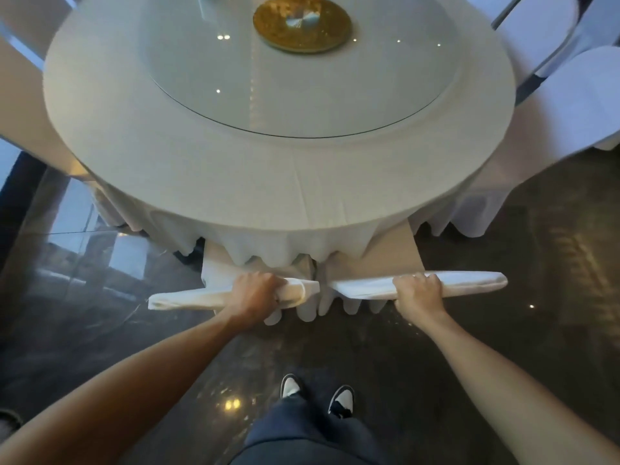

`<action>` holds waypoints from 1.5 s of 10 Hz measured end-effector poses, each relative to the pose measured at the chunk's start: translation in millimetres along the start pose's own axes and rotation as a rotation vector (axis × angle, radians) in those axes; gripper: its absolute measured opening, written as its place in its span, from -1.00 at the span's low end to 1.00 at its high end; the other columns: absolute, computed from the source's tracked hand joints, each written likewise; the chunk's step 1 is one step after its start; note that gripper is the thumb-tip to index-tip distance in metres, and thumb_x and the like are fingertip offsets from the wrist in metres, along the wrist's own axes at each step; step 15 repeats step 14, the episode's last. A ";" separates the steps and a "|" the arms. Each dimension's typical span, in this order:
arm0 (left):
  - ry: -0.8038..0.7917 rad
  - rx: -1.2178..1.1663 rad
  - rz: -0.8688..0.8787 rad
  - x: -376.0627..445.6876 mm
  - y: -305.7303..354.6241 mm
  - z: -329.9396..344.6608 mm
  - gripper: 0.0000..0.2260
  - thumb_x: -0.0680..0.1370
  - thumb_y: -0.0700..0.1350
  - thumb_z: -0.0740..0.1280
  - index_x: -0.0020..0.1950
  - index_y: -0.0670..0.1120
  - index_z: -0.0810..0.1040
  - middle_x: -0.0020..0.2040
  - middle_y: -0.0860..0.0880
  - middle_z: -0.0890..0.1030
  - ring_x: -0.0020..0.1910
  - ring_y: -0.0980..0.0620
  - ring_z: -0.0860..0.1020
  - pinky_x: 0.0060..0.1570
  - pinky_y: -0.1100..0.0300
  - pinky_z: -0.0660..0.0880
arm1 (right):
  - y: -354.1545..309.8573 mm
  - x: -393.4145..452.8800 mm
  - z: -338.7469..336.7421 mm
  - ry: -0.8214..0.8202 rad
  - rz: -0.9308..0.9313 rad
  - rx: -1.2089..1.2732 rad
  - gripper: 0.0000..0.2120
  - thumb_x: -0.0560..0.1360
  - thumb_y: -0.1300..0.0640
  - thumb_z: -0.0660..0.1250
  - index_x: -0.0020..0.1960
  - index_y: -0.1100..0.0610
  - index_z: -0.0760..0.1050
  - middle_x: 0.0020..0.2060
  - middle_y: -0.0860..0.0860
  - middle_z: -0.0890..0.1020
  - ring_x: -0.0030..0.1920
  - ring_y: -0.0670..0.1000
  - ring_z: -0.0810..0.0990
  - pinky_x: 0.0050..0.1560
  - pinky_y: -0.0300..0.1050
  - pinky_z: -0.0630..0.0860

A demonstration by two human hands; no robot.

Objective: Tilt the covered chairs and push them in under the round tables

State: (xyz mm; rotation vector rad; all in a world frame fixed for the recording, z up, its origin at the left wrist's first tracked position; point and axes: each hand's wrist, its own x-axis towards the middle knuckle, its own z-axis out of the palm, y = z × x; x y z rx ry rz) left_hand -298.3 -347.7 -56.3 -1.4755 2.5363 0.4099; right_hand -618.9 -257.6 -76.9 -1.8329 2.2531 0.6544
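Two white-covered chairs stand side by side at the near edge of the round table, their seats tucked under its white cloth. My left hand grips the top of the left chair's back. On the top of the right chair's back my right hand is closed. Both backs lean toward the table, and only their top edges and skirts show below the tablecloth hem.
A glass turntable with a gold centre disc lies on the table. More white-covered chairs stand at the right, and a cream one at the left. My feet are on the dark glossy floor.
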 end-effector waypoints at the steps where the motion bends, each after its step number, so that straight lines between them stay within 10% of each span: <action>1: 0.014 0.013 0.002 3.1 2.7 2.8 -0.71 0.48 0.03 0.37 0.19 0.15 0.63 -0.09 0.03 0.69 -0.19 0.01 0.59 -0.20 0.15 0.42 | 3.7 3.9 -0.1 0.010 -0.013 -0.002 -0.78 0.42 0.06 0.35 0.07 -0.02 0.56 -0.03 -0.02 0.65 0.02 0.08 0.57 0.00 0.01 0.36; 9: 0.050 -0.152 -0.110 7.6 10.0 11.8 -0.66 0.46 -0.09 0.40 0.23 0.13 0.64 0.05 0.03 0.69 -0.05 0.04 0.61 0.04 0.12 0.50 | 20.6 8.6 1.6 -0.002 -0.118 -0.068 -0.78 0.40 0.06 0.35 0.04 0.01 0.57 -0.10 -0.01 0.66 -0.08 0.07 0.63 -0.14 -0.05 0.46; 13: -0.324 -0.182 -0.068 14.2 0.2 -35.2 -0.51 0.43 0.26 0.39 0.29 0.08 0.54 0.19 0.05 0.59 0.04 0.05 0.55 0.02 0.15 0.48 | 41.2 43.2 -62.7 -0.517 -0.246 0.484 -0.54 0.26 -0.32 0.41 -0.17 0.08 0.59 -0.26 -0.02 0.62 -0.21 0.01 0.56 -0.13 -0.03 0.48; 15: -0.296 -0.193 -0.150 21.7 -2.4 -68.8 -0.41 0.49 0.26 0.36 0.43 -0.01 0.43 0.36 0.01 0.50 0.28 -0.01 0.48 0.21 0.11 0.41 | 38.6 48.2 -103.1 -0.419 -0.277 0.424 -0.46 0.43 -0.27 0.36 0.21 0.11 0.58 0.08 -0.03 0.61 0.10 0.03 0.57 0.18 0.01 0.49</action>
